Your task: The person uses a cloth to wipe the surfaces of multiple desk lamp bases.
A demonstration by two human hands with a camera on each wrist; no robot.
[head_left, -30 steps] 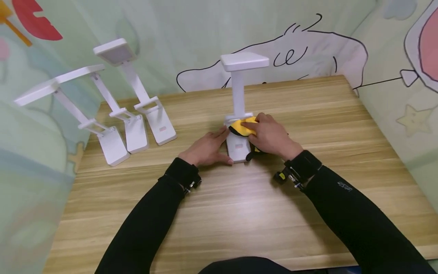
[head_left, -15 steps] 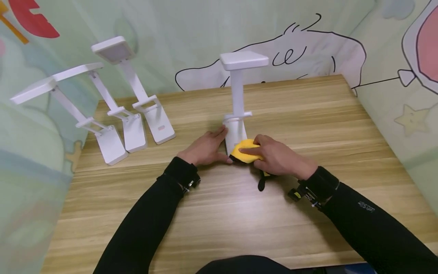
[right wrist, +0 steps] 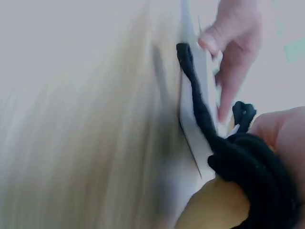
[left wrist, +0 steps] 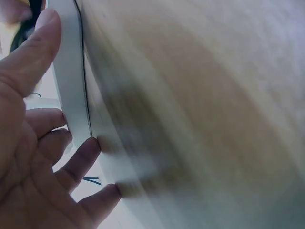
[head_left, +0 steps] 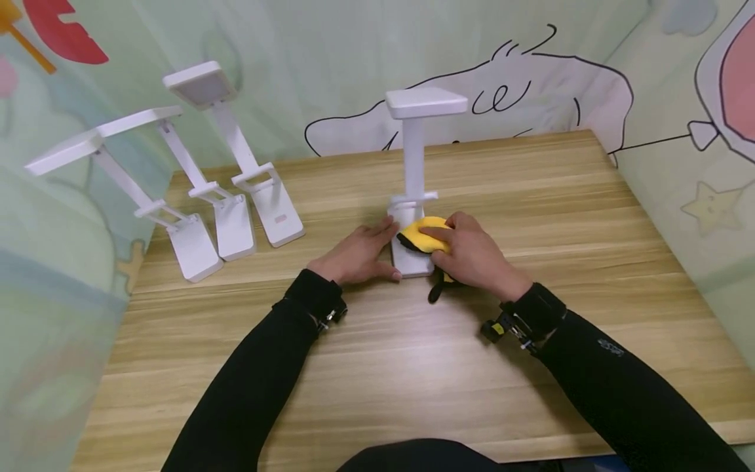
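A white desk lamp [head_left: 414,157] stands upright on the wooden table, its base [head_left: 413,264] towards me. My left hand [head_left: 357,257] rests at the left side of that base, fingers and thumb spread along its edge. In the left wrist view, the thumb and fingertips [left wrist: 46,19] touch the base's side. My right hand [head_left: 476,257] grips a yellow cloth with black edging [head_left: 423,235] and presses it on top of the base, covering part of it. In the right wrist view, a black strip of the cloth [right wrist: 202,107] hangs beside the base.
Three more white desk lamps stand at the left: an outer lamp [head_left: 194,252], a middle lamp [head_left: 234,229] and an inner lamp [head_left: 280,213]. The wooden table [head_left: 531,190] meets patterned fabric walls [head_left: 265,39] at the back and both sides.
My right hand has slid the cloth down the lamp base to its near end, then part of the way back up. My left hand has stayed at the base.
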